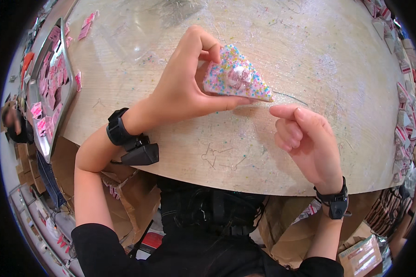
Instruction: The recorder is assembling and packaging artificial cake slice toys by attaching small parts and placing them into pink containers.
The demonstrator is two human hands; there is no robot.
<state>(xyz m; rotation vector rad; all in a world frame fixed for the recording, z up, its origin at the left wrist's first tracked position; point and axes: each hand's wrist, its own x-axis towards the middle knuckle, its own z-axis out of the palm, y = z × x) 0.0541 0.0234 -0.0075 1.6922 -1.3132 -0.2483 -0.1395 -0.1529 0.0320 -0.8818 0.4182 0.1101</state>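
My left hand (182,85) grips a triangular cake-slice ornament (239,76) by its wide end and lower edge. Coloured beads cover its surface, and a white and pinkish patch shows in the middle. The narrow tip points right, towards my right hand (307,138). That hand is closed, thumb against the index finger and the others curled; whatever is in the pinch, if anything, is too small to make out. A thin dark wire (291,98) runs just above it, beside the ornament's tip; I cannot tell whether they touch.
Several bent thin wires (215,157) lie on the pale table (138,83) near its front edge, among scattered glitter and beads. At left stands a metal tray (70,85) of pink-printed cards (51,83). Packaged items (404,124) line the right edge; cardboard boxes (136,198) are below.
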